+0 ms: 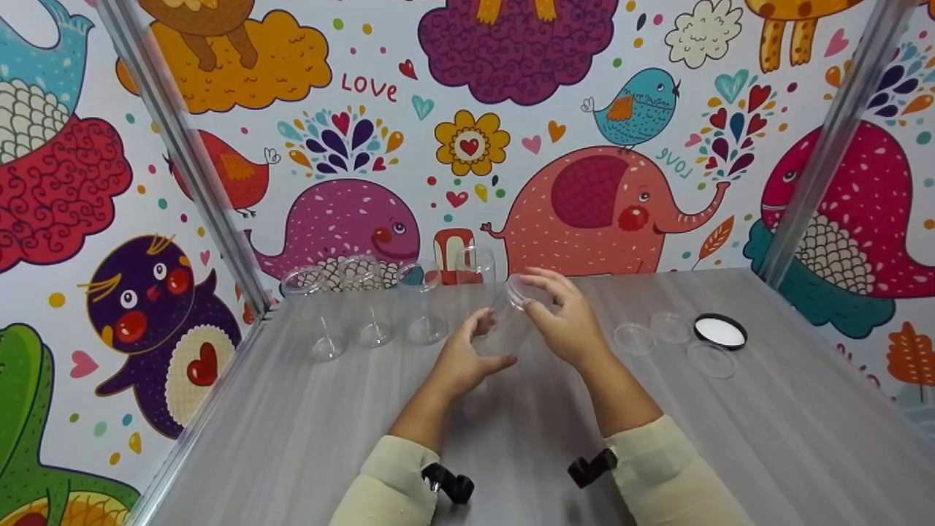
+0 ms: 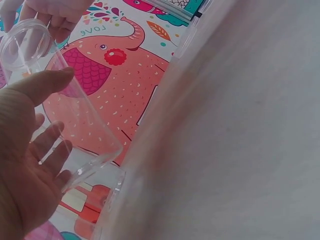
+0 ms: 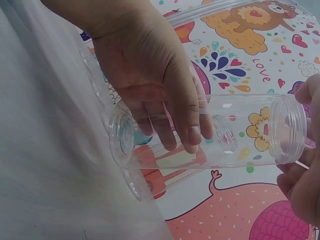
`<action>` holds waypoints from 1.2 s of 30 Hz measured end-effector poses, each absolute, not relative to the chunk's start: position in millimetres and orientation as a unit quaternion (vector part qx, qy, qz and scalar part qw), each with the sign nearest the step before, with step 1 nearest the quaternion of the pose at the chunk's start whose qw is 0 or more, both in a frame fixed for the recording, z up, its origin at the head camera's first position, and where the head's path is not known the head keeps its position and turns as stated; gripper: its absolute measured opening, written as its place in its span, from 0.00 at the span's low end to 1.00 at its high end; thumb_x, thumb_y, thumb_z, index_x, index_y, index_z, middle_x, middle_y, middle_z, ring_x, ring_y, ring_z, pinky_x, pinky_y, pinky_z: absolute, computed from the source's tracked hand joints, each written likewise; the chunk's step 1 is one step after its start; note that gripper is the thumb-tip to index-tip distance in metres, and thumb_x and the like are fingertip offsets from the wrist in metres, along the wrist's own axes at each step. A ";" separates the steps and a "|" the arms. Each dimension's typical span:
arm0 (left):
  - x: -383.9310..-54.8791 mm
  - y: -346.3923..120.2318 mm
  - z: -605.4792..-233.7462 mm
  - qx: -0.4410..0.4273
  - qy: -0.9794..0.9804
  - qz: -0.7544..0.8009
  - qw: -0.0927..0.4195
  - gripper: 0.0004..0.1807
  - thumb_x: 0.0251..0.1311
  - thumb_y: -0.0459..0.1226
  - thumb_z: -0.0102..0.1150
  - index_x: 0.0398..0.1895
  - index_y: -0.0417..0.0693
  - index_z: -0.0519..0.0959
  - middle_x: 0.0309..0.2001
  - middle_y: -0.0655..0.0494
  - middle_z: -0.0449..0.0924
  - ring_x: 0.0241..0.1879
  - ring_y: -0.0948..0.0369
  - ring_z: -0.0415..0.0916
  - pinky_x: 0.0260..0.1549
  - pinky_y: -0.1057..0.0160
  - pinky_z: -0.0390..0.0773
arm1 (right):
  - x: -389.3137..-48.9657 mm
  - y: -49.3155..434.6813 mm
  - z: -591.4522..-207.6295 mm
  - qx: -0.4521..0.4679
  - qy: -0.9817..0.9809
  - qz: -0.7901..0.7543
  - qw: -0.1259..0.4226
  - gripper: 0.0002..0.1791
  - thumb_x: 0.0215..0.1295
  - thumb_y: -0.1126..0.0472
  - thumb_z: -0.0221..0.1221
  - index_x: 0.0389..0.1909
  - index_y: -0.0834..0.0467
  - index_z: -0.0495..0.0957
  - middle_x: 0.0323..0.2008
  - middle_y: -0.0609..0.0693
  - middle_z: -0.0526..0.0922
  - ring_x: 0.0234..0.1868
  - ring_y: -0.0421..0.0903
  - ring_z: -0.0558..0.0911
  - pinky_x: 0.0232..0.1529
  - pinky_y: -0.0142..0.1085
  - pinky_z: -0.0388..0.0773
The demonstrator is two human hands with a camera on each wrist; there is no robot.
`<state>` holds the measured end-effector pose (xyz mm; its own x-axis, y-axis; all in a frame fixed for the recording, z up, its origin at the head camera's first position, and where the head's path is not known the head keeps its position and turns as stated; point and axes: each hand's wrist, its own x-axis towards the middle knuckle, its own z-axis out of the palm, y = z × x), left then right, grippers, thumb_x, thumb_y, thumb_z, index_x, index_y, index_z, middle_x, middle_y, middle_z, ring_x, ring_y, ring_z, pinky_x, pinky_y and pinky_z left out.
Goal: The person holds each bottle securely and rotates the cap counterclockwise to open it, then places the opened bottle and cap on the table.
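Both hands hold a clear plastic jar above the grey table, tilted with its ridged end up and to the right. My left hand is cupped round its body, with the thumb on the near side; the fingers show through the wall in the left wrist view. At the ridged end, my right hand grips the rim between thumb and fingers. Whether a lid sits on that end, I cannot tell. Through the clear wall of the jar the printed backdrop is visible.
Several clear jars stand upright in a row at the back left, the leftmost jar nearest. On the right lie clear round discs and a black-rimmed white disc. Printed panels and metal posts border the table.
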<state>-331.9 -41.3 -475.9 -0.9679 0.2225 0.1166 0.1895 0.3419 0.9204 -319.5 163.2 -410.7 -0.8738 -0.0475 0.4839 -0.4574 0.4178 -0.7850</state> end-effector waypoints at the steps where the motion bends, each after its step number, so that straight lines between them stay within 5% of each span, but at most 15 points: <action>1: -331.9 -41.6 -475.8 0.127 0.818 0.561 0.014 0.55 0.50 0.53 0.84 0.81 0.62 0.65 0.77 0.59 0.74 0.79 0.51 0.67 0.78 0.37 0.68 | -319.1 163.1 -410.6 0.153 -0.818 0.520 0.194 0.21 0.71 0.58 0.61 0.63 0.46 0.86 0.72 0.47 0.79 0.75 0.52 0.75 0.73 0.62 0.74; 12: -332.4 -42.5 -475.1 0.122 0.820 0.559 0.018 0.55 0.50 0.54 0.84 0.81 0.63 0.64 0.77 0.59 0.73 0.80 0.51 0.67 0.77 0.37 0.69 | -319.2 163.9 -410.2 0.167 -0.803 0.541 0.186 0.21 0.71 0.62 0.58 0.62 0.48 0.85 0.74 0.49 0.77 0.77 0.53 0.73 0.76 0.64 0.71; 25: -330.7 -40.3 -475.3 0.115 0.830 0.546 0.015 0.53 0.50 0.53 0.84 0.80 0.65 0.65 0.77 0.58 0.74 0.79 0.50 0.68 0.75 0.36 0.72 | -321.8 163.3 -411.4 0.094 -0.844 0.484 0.213 0.31 0.65 0.37 0.70 0.65 0.47 0.82 0.65 0.52 0.79 0.62 0.53 0.77 0.60 0.55 0.84; 36: -331.5 -40.7 -475.8 0.120 0.830 0.544 0.012 0.52 0.51 0.52 0.84 0.79 0.64 0.66 0.76 0.58 0.75 0.78 0.50 0.69 0.74 0.37 0.74 | -320.5 163.0 -410.6 0.083 -0.856 0.473 0.192 0.30 0.66 0.36 0.69 0.63 0.47 0.84 0.67 0.54 0.80 0.64 0.56 0.78 0.63 0.58 0.83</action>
<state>-331.5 -40.7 -475.8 -0.9708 0.2130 0.1106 0.1864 0.3788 0.9065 -320.5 163.0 -410.6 -0.9127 0.0385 0.4069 -0.3243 0.5377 -0.7783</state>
